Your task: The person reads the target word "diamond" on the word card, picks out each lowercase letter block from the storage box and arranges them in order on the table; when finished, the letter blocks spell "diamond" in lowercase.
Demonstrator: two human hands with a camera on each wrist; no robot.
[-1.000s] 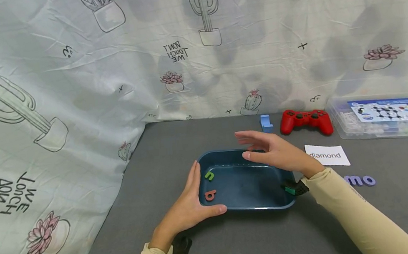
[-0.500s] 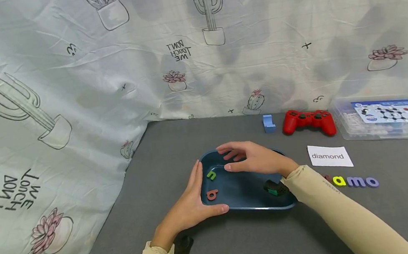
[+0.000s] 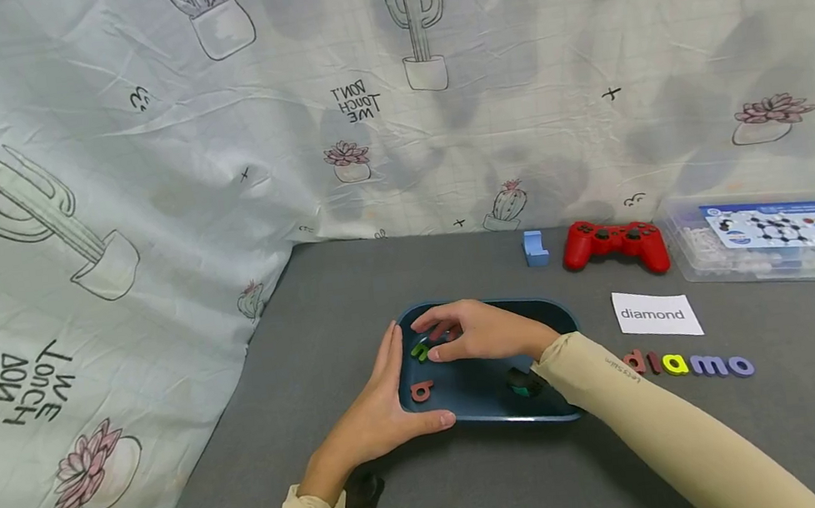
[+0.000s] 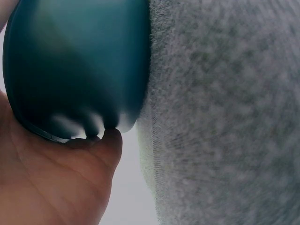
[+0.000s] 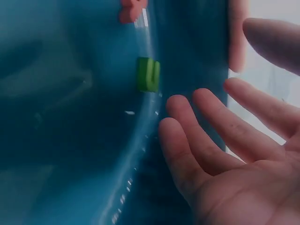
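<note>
A dark blue tray (image 3: 502,420) lies on the grey tabletop, and my left hand (image 3: 376,413) rests against its left end. The left fingers run straight along the outer wall, with the thumb by the front rim. Inside the tray, a green letter n (image 3: 419,353) sits near the left wall, and a reddish letter d (image 3: 421,392) lies in front of it. My right hand (image 3: 484,329) reaches over the tray, fingertips close to the green letter. In the right wrist view a gap shows between the green letter (image 5: 148,74) and the loosely bent fingers, which hold nothing.
Right of the tray, loose letters d, i, a, m, o (image 3: 709,365) form a row below a paper card (image 3: 656,314) reading "diamond". Behind stand a blue block (image 3: 535,249), a red game controller (image 3: 614,245) and a clear plastic case (image 3: 775,237). A printed curtain (image 3: 355,59) hangs behind.
My right hand has moved left across the tray and lower, to the green letter. Its arm no longer covers the d, i and a on the table. My left hand stays at the tray.
</note>
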